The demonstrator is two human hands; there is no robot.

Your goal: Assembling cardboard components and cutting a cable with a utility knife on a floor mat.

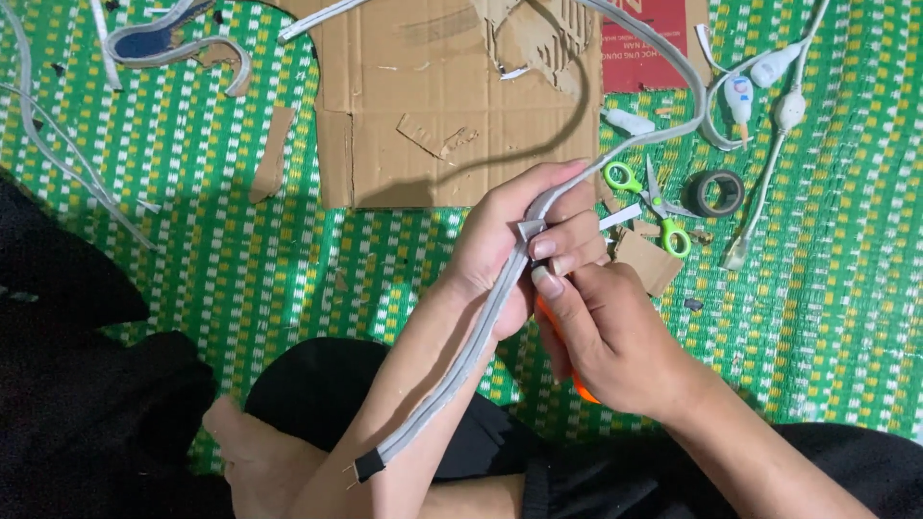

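My left hand (510, 240) grips a long grey flexible strip (461, 370) near its middle. The strip runs from a black-capped end by my left forearm up past my fingers and curves away over the cardboard. My right hand (606, 336) is closed around an orange-handled tool (582, 386), its thumb pressed against the strip just below my left fingers. The tool's tip is hidden between my hands.
A flat brown cardboard sheet (433, 106) with cut pieces lies ahead on the green woven mat (240, 250). Green-handled scissors (654, 207), a dark tape roll (716, 192), white cables with plugs (769, 86) and more strip offcuts (183, 43) lie around.
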